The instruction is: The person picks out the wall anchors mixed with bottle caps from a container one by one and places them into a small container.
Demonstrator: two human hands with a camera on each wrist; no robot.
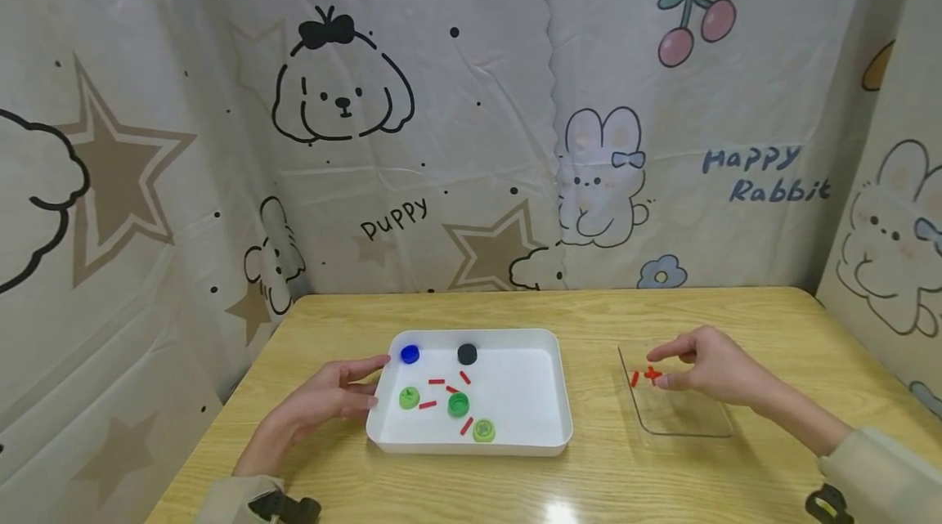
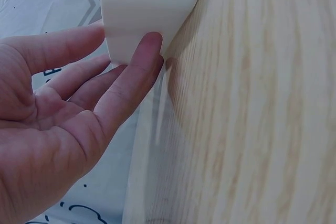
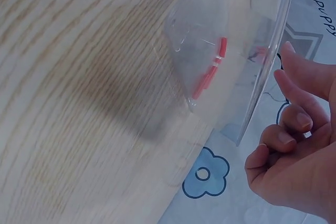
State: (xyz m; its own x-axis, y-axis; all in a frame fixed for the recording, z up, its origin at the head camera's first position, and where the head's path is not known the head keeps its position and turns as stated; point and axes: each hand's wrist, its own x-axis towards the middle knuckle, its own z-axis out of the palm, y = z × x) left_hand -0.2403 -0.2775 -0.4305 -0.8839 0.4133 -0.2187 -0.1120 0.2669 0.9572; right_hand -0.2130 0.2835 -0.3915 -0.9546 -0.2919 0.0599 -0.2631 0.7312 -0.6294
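while the head view has the right hand (image 1: 710,369), thumb and forefinger parted, seemingly empty, over red sticks (image 1: 635,378) in the clear box (image 1: 688,434), the left wrist view has the left hand (image 2: 68,129), fingers extended, touching the white tray (image 2: 149,9). in the right wrist view, the sticks look light, stiff; pinch mid-length.

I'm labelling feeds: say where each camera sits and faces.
Head: head-worn, facing forward and down at tray, box, left hand and right hand.
Left wrist: on that wrist, facing the left hand at the tray's end.
Right wrist: on that wrist, facing the right hand by the box.
Head and right wrist share the box.
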